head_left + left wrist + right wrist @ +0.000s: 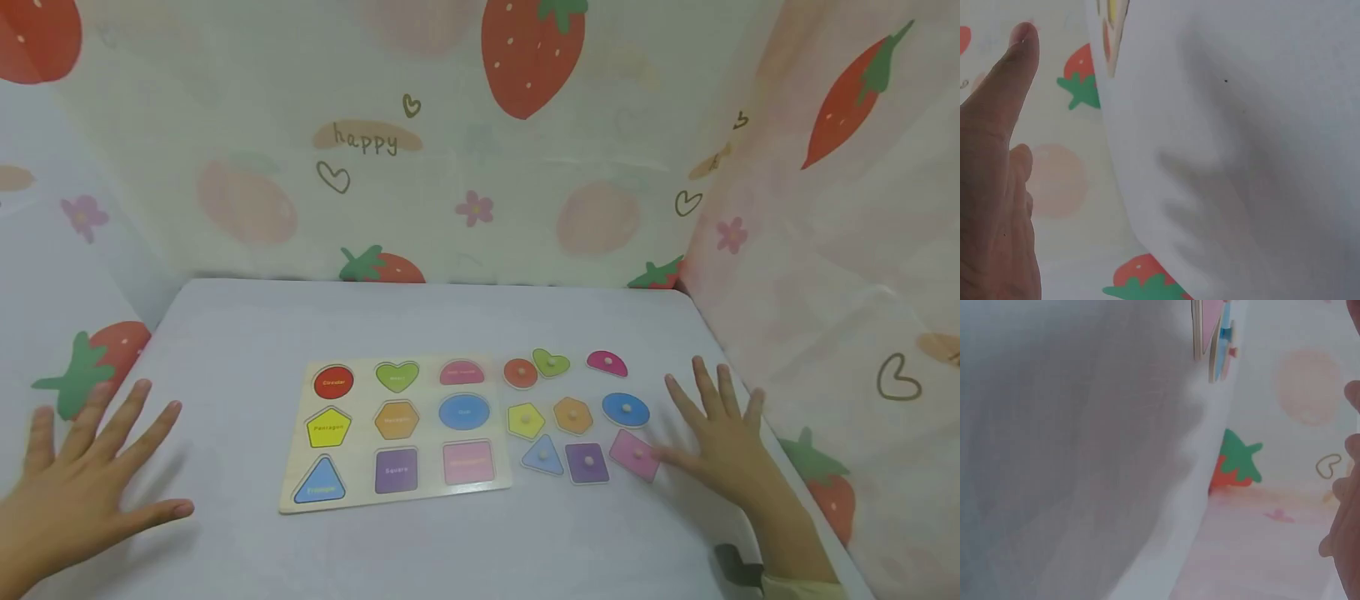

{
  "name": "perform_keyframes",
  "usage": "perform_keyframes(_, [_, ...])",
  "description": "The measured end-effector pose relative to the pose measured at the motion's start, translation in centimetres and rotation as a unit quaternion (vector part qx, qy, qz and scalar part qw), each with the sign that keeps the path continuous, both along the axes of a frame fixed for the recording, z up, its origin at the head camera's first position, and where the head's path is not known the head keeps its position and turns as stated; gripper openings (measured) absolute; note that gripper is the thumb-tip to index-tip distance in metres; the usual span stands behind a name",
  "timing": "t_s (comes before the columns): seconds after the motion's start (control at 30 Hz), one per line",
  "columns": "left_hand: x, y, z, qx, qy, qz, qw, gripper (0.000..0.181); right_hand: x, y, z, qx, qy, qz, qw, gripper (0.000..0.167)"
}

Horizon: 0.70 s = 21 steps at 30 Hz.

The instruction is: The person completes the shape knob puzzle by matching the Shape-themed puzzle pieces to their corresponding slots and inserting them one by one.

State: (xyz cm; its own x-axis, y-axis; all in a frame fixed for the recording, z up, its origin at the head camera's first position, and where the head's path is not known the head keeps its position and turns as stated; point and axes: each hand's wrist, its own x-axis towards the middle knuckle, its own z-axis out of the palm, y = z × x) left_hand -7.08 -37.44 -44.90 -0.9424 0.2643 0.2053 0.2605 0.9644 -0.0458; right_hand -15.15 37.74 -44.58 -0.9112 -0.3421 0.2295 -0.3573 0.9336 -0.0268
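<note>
A wooden shape board [358, 458] lies on the table with printed coloured shapes. To its right lie several knobbed pieces, among them a green heart [557, 364], a blue oval [636, 411], a purple square [579, 473] and a pink rectangle [626, 446]. My left hand [90, 492] is spread with straight fingers, left of the board, holding nothing. My right hand [723, 450] is spread too, its thumb tip close beside the pink rectangle; whether they touch I cannot tell. The left wrist view shows my left hand [991, 181] over the table's side, the right wrist view part of my right hand [1349, 506].
The white table [420, 550] has its back edge against a strawberry-print curtain [450, 167], which also rises at both sides. A dark strap [738, 568] is at my right wrist. Shadows of my hands fall on the tabletop.
</note>
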Motion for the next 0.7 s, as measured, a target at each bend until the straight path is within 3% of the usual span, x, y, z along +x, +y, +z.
perform_keyframes(0.17, [-0.5, 0.5, 0.2, 0.013, 0.014, -0.018, 0.9996, 0.128, -0.5, -0.2, 0.1, -0.010, 0.014, 0.011, 0.9998, 0.107])
perform_keyframes(0.43, [-0.7, 1.9, -0.7, 0.036, -0.004, -0.040, 0.9986, 0.128, -0.8, -1.0, -0.1, -0.037, 0.027, 0.019, 0.9988, 0.105])
perform_keyframes(0.7, [-1.3, 3.1, -0.6, 0.040, -0.010, -0.041, 0.9983, 0.129, -0.8, -1.5, -0.5, -0.046, 0.056, 0.024, 0.9971, 0.101])
